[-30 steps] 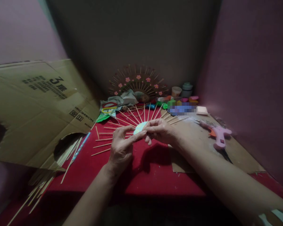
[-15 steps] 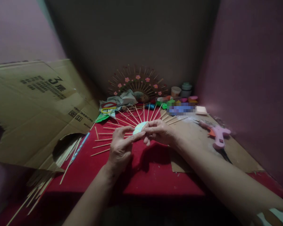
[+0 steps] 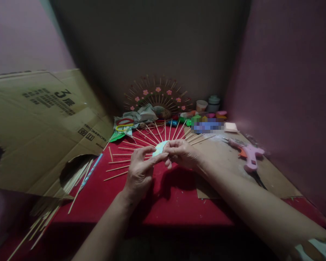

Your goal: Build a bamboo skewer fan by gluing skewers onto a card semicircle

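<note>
A fan of thin wooden sticks (image 3: 148, 134) spreads out from a pale mint half-round base (image 3: 159, 148) above the red tabletop. My left hand (image 3: 140, 166) pinches the left side of this stick fan, thumb stretched along the lower edge of the base. From the right, my right hand (image 3: 180, 152) grips the base, its fingers bent around the edge and its thumb close to the left thumb's tip. The two hands nearly meet, and they hide the base's lower and right parts. Whether a small piece sits between the fingertips cannot be made out.
On the right a pink glue gun (image 3: 251, 156) lies on flat cardboard (image 3: 271, 177). A cardboard box (image 3: 43, 134) leans at left, with loose sticks (image 3: 80, 175) by its opening. Scissors (image 3: 124, 125) and a flower-decorated stick fan (image 3: 158, 95) are at the back.
Both hands keep almost the same hold on the stick fan, with only slight finger movement. The whole view has shifted a little.
</note>
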`<state>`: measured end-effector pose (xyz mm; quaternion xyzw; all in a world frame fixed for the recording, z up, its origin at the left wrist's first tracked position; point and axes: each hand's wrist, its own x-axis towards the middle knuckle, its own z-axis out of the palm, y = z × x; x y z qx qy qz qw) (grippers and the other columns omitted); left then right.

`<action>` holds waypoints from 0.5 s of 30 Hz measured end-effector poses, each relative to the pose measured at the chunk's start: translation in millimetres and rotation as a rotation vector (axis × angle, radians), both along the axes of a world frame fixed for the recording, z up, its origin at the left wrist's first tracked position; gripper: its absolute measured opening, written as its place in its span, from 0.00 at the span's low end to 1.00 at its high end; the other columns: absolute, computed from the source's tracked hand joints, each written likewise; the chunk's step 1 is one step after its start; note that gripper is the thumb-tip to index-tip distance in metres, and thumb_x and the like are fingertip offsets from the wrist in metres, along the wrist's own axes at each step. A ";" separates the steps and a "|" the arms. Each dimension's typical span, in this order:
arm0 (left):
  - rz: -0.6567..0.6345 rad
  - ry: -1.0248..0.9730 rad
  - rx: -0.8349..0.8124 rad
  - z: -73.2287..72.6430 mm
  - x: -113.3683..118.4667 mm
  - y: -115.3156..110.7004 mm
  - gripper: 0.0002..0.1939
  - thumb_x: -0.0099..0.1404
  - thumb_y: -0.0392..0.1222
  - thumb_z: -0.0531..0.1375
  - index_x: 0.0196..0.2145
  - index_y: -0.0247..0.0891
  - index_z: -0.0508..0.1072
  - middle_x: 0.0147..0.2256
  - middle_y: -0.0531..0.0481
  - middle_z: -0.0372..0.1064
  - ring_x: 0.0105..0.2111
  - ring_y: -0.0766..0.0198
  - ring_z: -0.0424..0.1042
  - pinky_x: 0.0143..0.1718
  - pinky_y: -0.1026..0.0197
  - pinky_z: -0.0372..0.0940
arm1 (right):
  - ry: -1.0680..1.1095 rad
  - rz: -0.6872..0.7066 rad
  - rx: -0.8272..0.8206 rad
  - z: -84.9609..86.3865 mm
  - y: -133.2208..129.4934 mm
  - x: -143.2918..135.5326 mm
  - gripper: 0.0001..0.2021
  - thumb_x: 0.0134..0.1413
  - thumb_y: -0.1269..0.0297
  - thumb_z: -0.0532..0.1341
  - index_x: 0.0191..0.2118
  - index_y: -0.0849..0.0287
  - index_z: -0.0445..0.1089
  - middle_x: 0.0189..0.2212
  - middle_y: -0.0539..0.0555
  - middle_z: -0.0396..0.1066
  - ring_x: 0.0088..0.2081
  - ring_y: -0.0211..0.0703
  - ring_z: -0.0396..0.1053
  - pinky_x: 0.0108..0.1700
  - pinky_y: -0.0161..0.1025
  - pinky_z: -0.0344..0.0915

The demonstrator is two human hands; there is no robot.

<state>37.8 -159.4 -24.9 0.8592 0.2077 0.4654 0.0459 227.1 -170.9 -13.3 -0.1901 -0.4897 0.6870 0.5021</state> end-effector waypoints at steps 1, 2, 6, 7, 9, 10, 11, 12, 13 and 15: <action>0.006 -0.002 0.004 0.3 0.6 -0.2 0.26 0.62 0.23 0.53 0.49 0.51 0.74 0.46 0.48 0.64 0.46 0.59 0.64 0.47 0.49 0.65 | 0.000 -0.009 -0.006 0.1 0.1 -0.1 0.13 0.44 0.59 0.70 0.27 0.65 0.71 0.19 0.53 0.73 0.20 0.37 0.71 0.25 0.34 0.70; 0.014 -0.006 0.006 0.5 1.1 -0.2 0.27 0.62 0.23 0.53 0.49 0.52 0.73 0.45 0.48 0.64 0.46 0.59 0.64 0.47 0.49 0.65 | 0.002 -0.017 -0.008 0.2 0.3 0.1 0.13 0.44 0.59 0.70 0.28 0.65 0.71 0.20 0.53 0.73 0.20 0.36 0.71 0.25 0.34 0.70; 0.001 -0.065 -0.067 -0.4 2.1 1.0 0.27 0.61 0.23 0.54 0.50 0.53 0.73 0.45 0.48 0.63 0.47 0.60 0.65 0.48 0.50 0.65 | 0.010 -0.026 -0.008 1.5 1.0 2.3 0.14 0.41 0.61 0.71 0.30 0.66 0.72 0.22 0.54 0.75 0.23 0.38 0.73 0.28 0.34 0.72; -0.017 -0.082 -0.100 -0.6 2.1 1.2 0.27 0.62 0.24 0.54 0.50 0.53 0.73 0.45 0.49 0.63 0.46 0.60 0.65 0.48 0.51 0.65 | 0.008 -0.031 -0.008 1.9 1.0 2.8 0.14 0.40 0.62 0.71 0.30 0.66 0.73 0.22 0.54 0.75 0.23 0.38 0.73 0.28 0.34 0.72; -0.057 -0.105 -0.165 -0.5 2.3 1.3 0.26 0.62 0.24 0.55 0.50 0.54 0.73 0.44 0.49 0.63 0.45 0.62 0.66 0.46 0.54 0.66 | -0.004 -0.052 -0.005 2.6 0.8 3.3 0.13 0.41 0.63 0.71 0.30 0.66 0.72 0.23 0.54 0.75 0.23 0.38 0.74 0.27 0.34 0.72; -0.074 -0.110 -0.197 -0.2 2.5 1.0 0.26 0.62 0.25 0.55 0.50 0.54 0.73 0.43 0.49 0.63 0.45 0.63 0.66 0.46 0.55 0.66 | -0.010 -0.066 0.001 3.0 0.6 3.1 0.12 0.42 0.64 0.71 0.30 0.66 0.72 0.23 0.54 0.75 0.23 0.38 0.73 0.27 0.35 0.72; -0.089 -0.119 -0.231 0.3 2.8 0.4 0.25 0.63 0.26 0.55 0.50 0.54 0.73 0.42 0.49 0.63 0.44 0.63 0.66 0.45 0.56 0.67 | -0.014 -0.077 0.009 3.2 0.3 2.8 0.11 0.43 0.64 0.70 0.30 0.66 0.72 0.23 0.54 0.75 0.23 0.38 0.73 0.27 0.35 0.72; -0.103 -0.129 -0.268 0.9 3.3 -0.5 0.25 0.63 0.26 0.55 0.50 0.54 0.73 0.41 0.49 0.64 0.43 0.64 0.66 0.44 0.58 0.67 | -0.018 -0.085 0.018 3.3 0.1 2.2 0.11 0.43 0.64 0.70 0.30 0.66 0.71 0.23 0.54 0.75 0.23 0.38 0.73 0.27 0.35 0.72; -0.113 -0.139 -0.304 1.8 3.7 -1.5 0.24 0.63 0.27 0.55 0.50 0.54 0.73 0.40 0.49 0.64 0.42 0.65 0.66 0.43 0.59 0.67 | -0.021 -0.090 0.027 3.2 -0.1 1.5 0.11 0.44 0.64 0.70 0.30 0.65 0.71 0.23 0.54 0.75 0.24 0.38 0.73 0.27 0.35 0.72; -0.114 -0.155 -0.371 4.1 4.6 -4.1 0.22 0.64 0.29 0.56 0.49 0.53 0.74 0.39 0.50 0.63 0.42 0.65 0.66 0.43 0.60 0.66 | -0.022 -0.097 0.043 2.5 -0.3 -0.2 0.11 0.46 0.63 0.69 0.30 0.64 0.70 0.23 0.53 0.75 0.24 0.38 0.74 0.28 0.36 0.73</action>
